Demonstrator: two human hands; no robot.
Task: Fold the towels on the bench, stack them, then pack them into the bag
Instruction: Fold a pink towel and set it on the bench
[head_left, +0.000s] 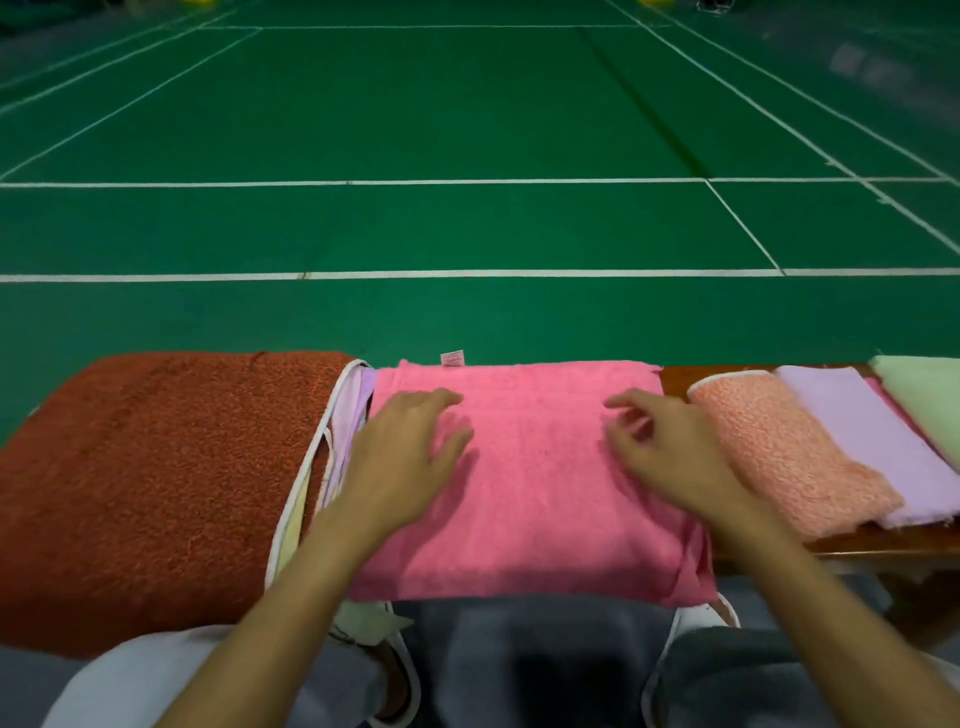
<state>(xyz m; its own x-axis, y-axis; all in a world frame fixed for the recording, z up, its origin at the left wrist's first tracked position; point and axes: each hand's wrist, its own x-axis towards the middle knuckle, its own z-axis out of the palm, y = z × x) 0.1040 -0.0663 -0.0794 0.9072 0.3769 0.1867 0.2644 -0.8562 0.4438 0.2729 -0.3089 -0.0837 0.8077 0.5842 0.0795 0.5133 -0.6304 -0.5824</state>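
Though the lap at the near edge is only dark, blurred cloth, the two forearms above it show plainly; the left hand (410, 452) lies flat, fingers spread, on the pink towel (535, 499), and the right hand (665, 447) sits over the same towel with fingers loosely bent, pinching nothing that I can see (it is somewhat blurred). That towel lies mid-bench (675, 378), seemingly doubled, its near edge hanging toward the knees; to its left a white-edged cloth (343, 415) and a rust towel (156, 478); to its right a peach towel (789, 452), a lilac towel (872, 436) and a pale green towel (924, 395), overlapping; beyond, the green court floor (467, 228). A smoothing stroke toward the body could drag the overhanging edge off; uneven pressure could skew the layers and spoil the fold.
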